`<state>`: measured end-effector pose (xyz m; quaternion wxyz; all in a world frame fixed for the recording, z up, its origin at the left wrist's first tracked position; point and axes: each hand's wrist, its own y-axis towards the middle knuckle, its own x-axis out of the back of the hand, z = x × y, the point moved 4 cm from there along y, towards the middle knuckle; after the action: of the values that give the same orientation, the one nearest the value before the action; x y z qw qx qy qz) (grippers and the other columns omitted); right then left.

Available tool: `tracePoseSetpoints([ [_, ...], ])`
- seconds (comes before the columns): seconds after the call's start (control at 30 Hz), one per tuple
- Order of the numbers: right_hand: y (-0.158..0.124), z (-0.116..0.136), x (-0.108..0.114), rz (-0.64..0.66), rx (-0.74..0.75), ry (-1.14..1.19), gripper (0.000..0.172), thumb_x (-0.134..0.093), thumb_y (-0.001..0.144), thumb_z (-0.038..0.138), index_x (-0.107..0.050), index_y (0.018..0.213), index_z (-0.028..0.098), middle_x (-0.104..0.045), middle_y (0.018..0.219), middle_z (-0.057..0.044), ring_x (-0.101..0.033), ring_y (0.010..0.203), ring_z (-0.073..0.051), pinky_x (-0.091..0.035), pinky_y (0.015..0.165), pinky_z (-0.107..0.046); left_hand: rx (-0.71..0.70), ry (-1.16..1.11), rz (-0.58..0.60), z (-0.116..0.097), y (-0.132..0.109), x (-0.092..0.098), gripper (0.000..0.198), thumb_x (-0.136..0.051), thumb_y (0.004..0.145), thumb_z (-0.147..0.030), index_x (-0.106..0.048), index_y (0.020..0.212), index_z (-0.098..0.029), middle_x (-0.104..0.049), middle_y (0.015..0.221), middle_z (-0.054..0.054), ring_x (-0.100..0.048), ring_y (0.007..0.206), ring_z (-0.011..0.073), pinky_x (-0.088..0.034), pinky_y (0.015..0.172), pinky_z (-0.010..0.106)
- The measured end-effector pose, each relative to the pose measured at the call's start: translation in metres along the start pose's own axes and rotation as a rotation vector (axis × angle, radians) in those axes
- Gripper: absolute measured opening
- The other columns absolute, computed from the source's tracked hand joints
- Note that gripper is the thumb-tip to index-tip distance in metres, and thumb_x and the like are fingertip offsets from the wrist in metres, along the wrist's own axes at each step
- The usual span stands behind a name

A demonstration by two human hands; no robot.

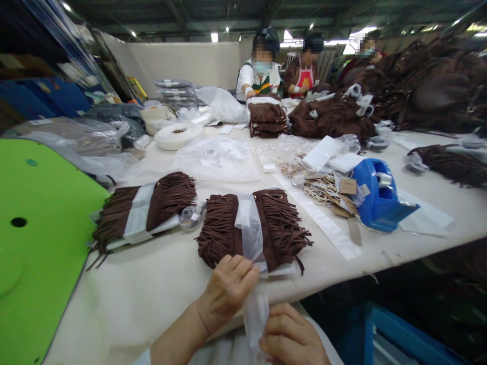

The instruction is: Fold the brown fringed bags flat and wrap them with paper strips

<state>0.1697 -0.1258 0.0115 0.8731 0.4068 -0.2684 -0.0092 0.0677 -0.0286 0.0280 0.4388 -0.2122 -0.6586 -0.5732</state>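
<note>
A brown fringed bundle (pixel 224 228) lies at the near edge of the white table (pixel 144 294), wrapped across its middle by a translucent white strip (pixel 249 228). My left hand (pixel 228 289) pinches that strip just below the bundle, fingers curled shut. My right hand (pixel 292 337) sits lower, closed on the strip's hanging end (pixel 255 314). A second brown fringed bundle (pixel 167 195) with the same kind of white band lies to the left, untouched.
A blue tape dispenser (pixel 376 195) stands right, beside paper tags (pixel 327 187) and plastic bags. A white tape roll (pixel 178 136) sits farther back. Piles of brown fringed pieces (pixel 331 119) fill the far right. A green panel (pixel 41 228) borders the left. Three people work opposite.
</note>
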Motion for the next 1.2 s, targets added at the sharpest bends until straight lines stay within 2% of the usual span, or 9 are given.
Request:
tracePoseSetpoints([
  [0.07,0.001,0.000,0.000,0.004,-0.009,0.012,0.021,-0.044,0.091,0.023,-0.058,0.078,0.014,-0.060,0.063,-0.006,-0.051,0.065,-0.015,-0.047,0.057,-0.024,0.038,-0.022,-0.006,0.002,0.000,0.000,0.015,-0.041,0.088,-0.013,-0.056,0.089,-0.013,-0.059,0.075,0.003,-0.051,0.068,0.0155,-0.036,0.058,0.030],
  [0.27,0.004,-0.002,0.004,0.011,-0.056,0.048,0.024,-0.042,0.092,0.029,-0.058,0.080,0.016,-0.059,0.063,-0.006,-0.052,0.065,-0.014,-0.047,0.056,-0.023,-0.163,0.040,0.069,-0.003,0.001,0.002,0.019,-0.037,0.088,-0.009,-0.056,0.094,-0.007,-0.059,0.079,0.006,-0.054,0.075,0.0166,-0.041,0.060,0.030],
  [0.37,0.004,-0.003,0.005,0.023,-0.065,0.058,0.021,-0.044,0.091,0.029,-0.058,0.082,0.016,-0.060,0.065,-0.006,-0.053,0.066,-0.014,-0.048,0.058,-0.024,-0.148,0.036,0.071,-0.002,-0.001,0.002,0.019,-0.039,0.086,-0.009,-0.056,0.095,-0.007,-0.060,0.081,0.007,-0.055,0.076,0.0175,-0.042,0.060,0.030],
  [0.5,0.008,-0.001,0.010,0.020,-0.061,0.060,0.022,-0.042,0.092,0.030,-0.058,0.084,0.016,-0.060,0.067,-0.006,-0.054,0.066,-0.015,-0.049,0.058,-0.025,-0.118,-0.006,0.132,-0.003,-0.009,0.005,0.033,-0.036,0.081,-0.007,-0.053,0.109,-0.005,-0.062,0.098,0.013,-0.055,0.094,0.0225,-0.047,0.074,0.035],
  [0.63,0.029,-0.001,0.023,0.035,-0.073,0.024,0.017,-0.045,0.090,0.025,-0.059,0.086,0.017,-0.060,0.071,-0.006,-0.055,0.070,-0.016,-0.050,0.061,-0.027,-0.035,-0.152,0.226,-0.001,-0.011,0.012,0.042,-0.041,0.079,-0.023,-0.050,0.116,-0.005,-0.060,0.110,0.016,-0.054,0.102,0.0273,-0.048,0.081,0.042],
  [0.77,0.065,-0.019,0.033,0.015,-0.088,-0.038,0.011,-0.050,0.087,0.015,-0.061,0.087,0.017,-0.060,0.077,-0.005,-0.054,0.076,-0.016,-0.049,0.067,-0.028,0.113,-0.276,0.079,0.003,-0.010,0.012,0.037,-0.041,0.086,-0.022,-0.047,0.120,-0.009,-0.063,0.104,0.012,-0.057,0.097,0.0214,-0.050,0.079,0.035],
  [0.93,0.088,-0.064,0.023,0.039,-0.212,-0.181,0.013,-0.054,0.086,0.020,-0.063,0.077,0.017,-0.060,0.077,-0.004,-0.053,0.076,-0.015,-0.044,0.068,-0.026,0.473,-0.310,-0.187,0.013,-0.015,-0.001,0.051,-0.040,0.090,-0.020,-0.023,0.136,-0.008,-0.063,0.074,0.003,-0.057,0.067,0.0139,-0.052,0.065,0.026],
  [1.07,0.083,-0.086,0.010,0.086,-0.314,-0.366,0.018,-0.054,0.087,0.025,-0.061,0.071,0.017,-0.060,0.077,-0.003,-0.051,0.074,-0.015,-0.041,0.067,-0.027,0.496,-0.283,-0.235,0.014,-0.016,-0.005,0.053,-0.043,0.087,-0.016,-0.024,0.136,-0.008,-0.061,0.103,0.013,-0.060,0.082,0.0146,-0.053,0.077,0.029],
  [1.2,0.078,-0.089,0.002,0.081,-0.332,-0.483,0.025,-0.051,0.088,0.027,-0.057,0.067,0.018,-0.059,0.073,-0.002,-0.049,0.071,-0.015,-0.037,0.065,-0.027,0.363,-0.114,-0.171,0.014,-0.014,-0.004,0.036,-0.041,0.085,-0.011,-0.049,0.120,-0.010,-0.050,0.122,0.017,-0.053,0.105,0.0194,-0.050,0.085,0.030],
])
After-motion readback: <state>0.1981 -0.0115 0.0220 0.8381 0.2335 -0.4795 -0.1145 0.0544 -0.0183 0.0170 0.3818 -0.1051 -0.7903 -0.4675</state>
